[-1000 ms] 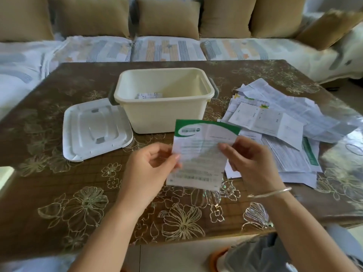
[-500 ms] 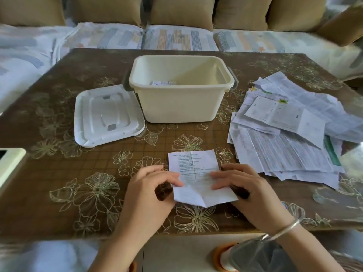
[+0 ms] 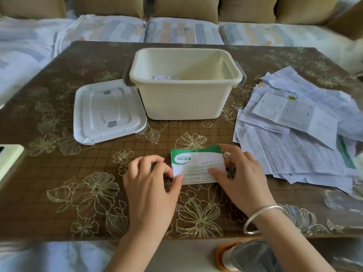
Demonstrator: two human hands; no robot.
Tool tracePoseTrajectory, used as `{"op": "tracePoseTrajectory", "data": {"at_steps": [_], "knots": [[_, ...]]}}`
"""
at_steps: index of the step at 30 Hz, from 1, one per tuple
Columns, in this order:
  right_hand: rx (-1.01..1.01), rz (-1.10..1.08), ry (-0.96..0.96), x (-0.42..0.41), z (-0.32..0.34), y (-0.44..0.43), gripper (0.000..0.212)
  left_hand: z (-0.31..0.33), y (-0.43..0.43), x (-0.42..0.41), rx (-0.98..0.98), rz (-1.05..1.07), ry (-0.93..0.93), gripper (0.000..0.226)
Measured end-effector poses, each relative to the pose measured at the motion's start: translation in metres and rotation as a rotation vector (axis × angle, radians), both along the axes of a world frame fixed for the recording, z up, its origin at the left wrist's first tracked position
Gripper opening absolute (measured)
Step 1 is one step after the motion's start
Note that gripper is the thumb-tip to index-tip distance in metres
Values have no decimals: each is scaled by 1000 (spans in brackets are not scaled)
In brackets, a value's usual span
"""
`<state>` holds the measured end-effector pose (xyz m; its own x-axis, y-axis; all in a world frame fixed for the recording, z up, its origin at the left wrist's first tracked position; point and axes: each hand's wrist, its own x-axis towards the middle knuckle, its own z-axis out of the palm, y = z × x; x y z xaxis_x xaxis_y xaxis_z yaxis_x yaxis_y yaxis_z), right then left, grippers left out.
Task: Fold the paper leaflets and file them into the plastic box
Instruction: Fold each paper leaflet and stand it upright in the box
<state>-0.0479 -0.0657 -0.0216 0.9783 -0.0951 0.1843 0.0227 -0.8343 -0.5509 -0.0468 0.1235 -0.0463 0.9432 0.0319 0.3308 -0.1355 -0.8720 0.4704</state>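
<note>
Leaflet [image 3: 198, 165] lies folded on the desk [image 3: 59, 173], the fingers [image 3: 178, 176] of left hand [image 3: 151, 183] and right hand [image 3: 241, 179] pinching its side edges, seemingly to set the crease squarely.

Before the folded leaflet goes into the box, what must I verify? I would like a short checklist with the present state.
1. The box is open, lid beside it: ok.
2. Room in the box, only one paper visible inside: ok.
3. The left hand and right hand both hold the leaflet: ok.
4. Crease pressed flat: cannot tell.
5. Nothing stands between leaflet and box: ok.
</note>
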Motion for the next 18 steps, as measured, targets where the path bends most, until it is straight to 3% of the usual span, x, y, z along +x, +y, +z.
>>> {"op": "tracePoseTrajectory", "data": {"at_steps": [2, 7, 10, 13, 15, 18], "knots": [[-17, -2, 3, -1, -2, 0, 54, 1, -2, 0, 0, 1, -22, 21], [-26, 1, -42, 0, -10, -2, 71, 5, -6, -2, -21, -18, -36, 67], [-84, 3, -86, -1, -10, -1, 69, 6, -11, -2, 75, -103, -78, 52], [-189, 117, -204, -1, -9, -2, 40, 5, -14, -1, 163, -204, -100, 35], [-220, 253, -240, -2, -8, -8, 25, 5, -13, 1, 160, -235, -93, 35], [-253, 411, -240, -2, -6, -21, 26, 5, -6, 4, 154, -274, -85, 38]]}}
